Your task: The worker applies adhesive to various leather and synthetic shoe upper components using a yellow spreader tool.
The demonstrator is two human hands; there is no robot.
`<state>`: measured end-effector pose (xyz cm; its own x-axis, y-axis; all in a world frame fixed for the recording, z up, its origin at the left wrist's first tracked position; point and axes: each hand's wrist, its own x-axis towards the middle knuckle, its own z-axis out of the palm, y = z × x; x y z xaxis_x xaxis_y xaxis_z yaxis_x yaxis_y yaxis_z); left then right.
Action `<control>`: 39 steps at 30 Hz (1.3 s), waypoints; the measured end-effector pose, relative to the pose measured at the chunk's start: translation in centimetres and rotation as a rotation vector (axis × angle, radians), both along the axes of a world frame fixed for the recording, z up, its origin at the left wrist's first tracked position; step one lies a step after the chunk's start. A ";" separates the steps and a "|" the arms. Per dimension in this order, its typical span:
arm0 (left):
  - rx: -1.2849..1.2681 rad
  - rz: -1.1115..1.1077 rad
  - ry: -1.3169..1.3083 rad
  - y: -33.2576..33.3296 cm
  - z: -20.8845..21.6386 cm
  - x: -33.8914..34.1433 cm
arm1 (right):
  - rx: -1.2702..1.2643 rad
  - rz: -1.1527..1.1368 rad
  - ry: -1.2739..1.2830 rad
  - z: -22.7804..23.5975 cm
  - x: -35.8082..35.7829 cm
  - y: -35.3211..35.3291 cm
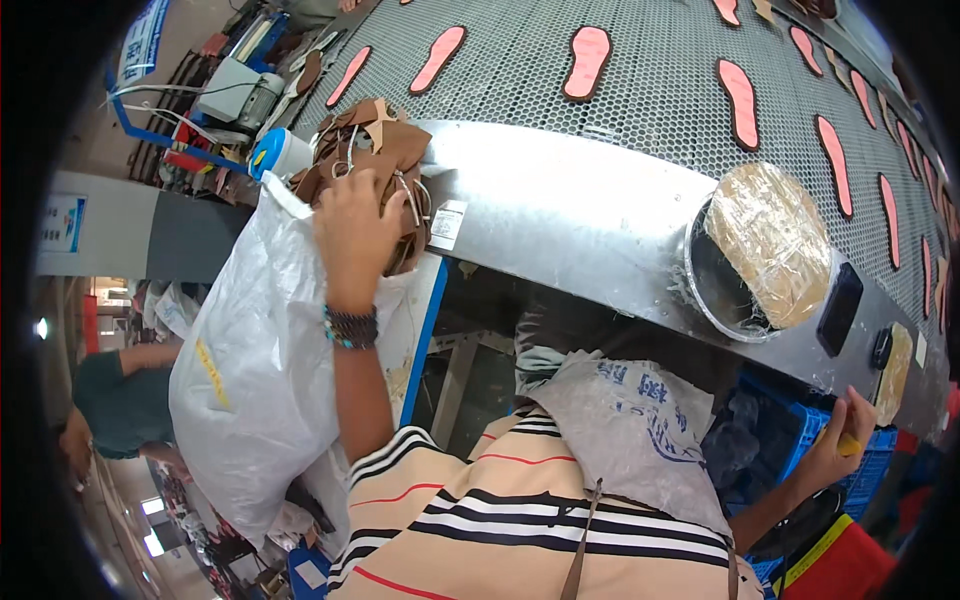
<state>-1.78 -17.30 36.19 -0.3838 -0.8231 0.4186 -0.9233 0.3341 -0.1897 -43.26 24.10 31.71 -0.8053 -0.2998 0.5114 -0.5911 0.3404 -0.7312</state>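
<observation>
- Left hand (pixel 355 235) laid palm down on a pile of brown leather pieces (pixel 385 150), fingers bent over the top of the pile; pressing or gripping, cannot tell which.
- Pile sitting in the open mouth of a big white plastic bag (pixel 250 350), directly under and just beyond the left hand, against the near edge of the metal table edge (pixel 570 215).
- Beaded bracelet (pixel 350 327) around the left wrist.
- Right hand (pixel 840 440) far to the right and low, closed around a small yellow object (pixel 848 445), above a blue crate (pixel 800 430); well apart from the pile.
- Behind the metal edge, a perforated conveyor surface (pixel 650 60) with pink insole shapes (pixel 587 62) spread in rows.
- On the metal edge, to the right, a round metal container (pixel 715 290) with a brown disc wrapped in clear film (pixel 770 240); a dark phone (pixel 838 308) just beside it.
- White bottle with blue cap (pixel 280 153) just left of the pile.
</observation>
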 end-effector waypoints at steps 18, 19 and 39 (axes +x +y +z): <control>0.355 -0.102 0.823 -6.7 4.0 5.7 | -0.195 0.318 -0.370 0.9 0.9 -3.3; 0.410 -0.113 0.899 -6.4 4.5 5.2 | -0.187 0.330 -0.395 1.0 0.9 -3.3; 1.149 -0.344 1.204 -2.1 2.5 0.0 | 0.288 1.188 -0.447 0.3 23.0 -39.6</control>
